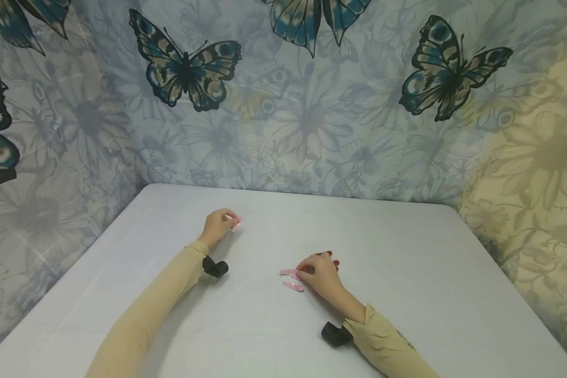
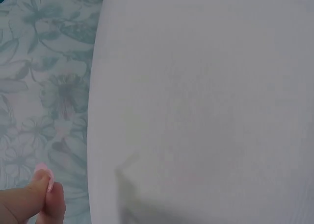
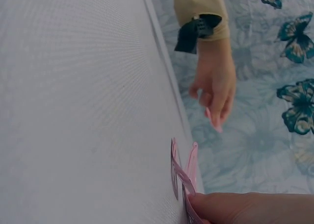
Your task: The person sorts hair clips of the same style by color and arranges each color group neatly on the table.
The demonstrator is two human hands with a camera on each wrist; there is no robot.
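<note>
My left hand (image 1: 219, 226) is above the far left part of the table and pinches a pink snap hair clip (image 1: 237, 226) between thumb and finger. That clip's edge also shows at the fingertips in the left wrist view. Nearer the table's middle, my right hand (image 1: 324, 275) has its thumb and finger closed on another pink hair clip (image 3: 188, 202), mostly covered by the fingers. Beside those fingertips a pink clip (image 1: 287, 272) lies on the cloth. A further pink clip (image 1: 293, 286) lies just in front of it, apart from the hand.
A white cloth covers the table (image 1: 397, 252). Behind and at the sides hang fabric walls printed with butterflies (image 1: 187, 73) and flowers. Each wrist carries a black strapped device, one below the left cuff (image 1: 215, 266) and one by the right cuff (image 1: 336, 334).
</note>
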